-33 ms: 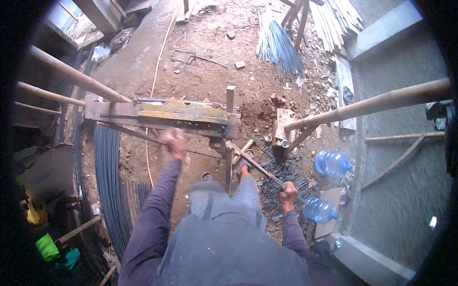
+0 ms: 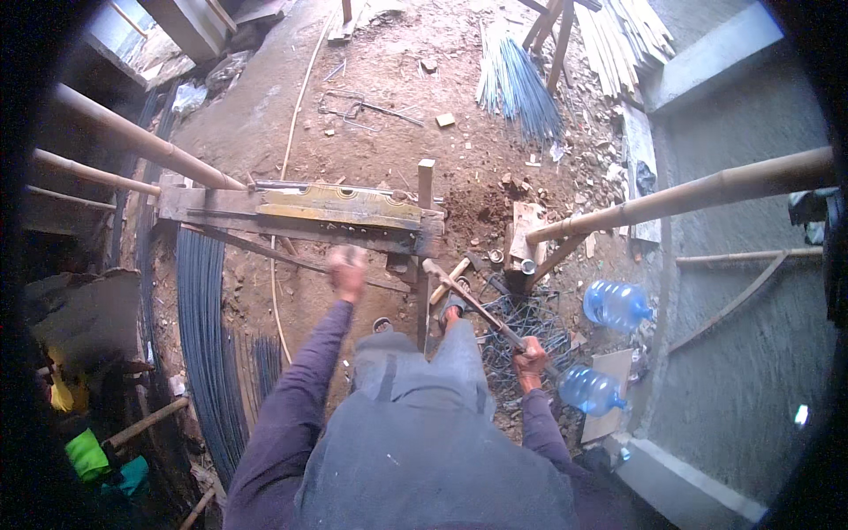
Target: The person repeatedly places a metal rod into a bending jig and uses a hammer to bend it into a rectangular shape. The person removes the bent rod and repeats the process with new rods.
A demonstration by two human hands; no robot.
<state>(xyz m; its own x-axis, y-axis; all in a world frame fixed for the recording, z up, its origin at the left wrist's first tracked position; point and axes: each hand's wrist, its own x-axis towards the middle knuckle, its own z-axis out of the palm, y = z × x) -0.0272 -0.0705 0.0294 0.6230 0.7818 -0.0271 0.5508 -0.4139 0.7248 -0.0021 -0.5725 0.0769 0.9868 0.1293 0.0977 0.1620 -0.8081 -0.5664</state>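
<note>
My right hand [image 2: 530, 355] is closed round the lower end of a long rust-brown metal bar [image 2: 473, 305]. The bar slants up and left, and its far end meets an upright wooden post [image 2: 426, 190] near the bench. My left hand [image 2: 348, 273] hangs in front of the plank bench [image 2: 208, 205], apart from the bar. It is smeared by motion, so its fingers do not show clearly. On the bench lies a worn yellow board [image 2: 340, 208] with curved cutouts. A hammer-like tool with a pale wooden handle [image 2: 450, 280] lies by my foot.
Tangled bent steel pieces [image 2: 521, 327] lie beside my right hand, near two blue water jugs [image 2: 616, 305]. Steel rods [image 2: 201, 327] stretch along the left; another bundle [image 2: 521, 93] lies farther off. Bamboo poles [image 2: 689, 194] slant in from both sides.
My left hand has moved right and slightly down, away from the bench's left part. My right hand and the bar have stayed nearly in place.
</note>
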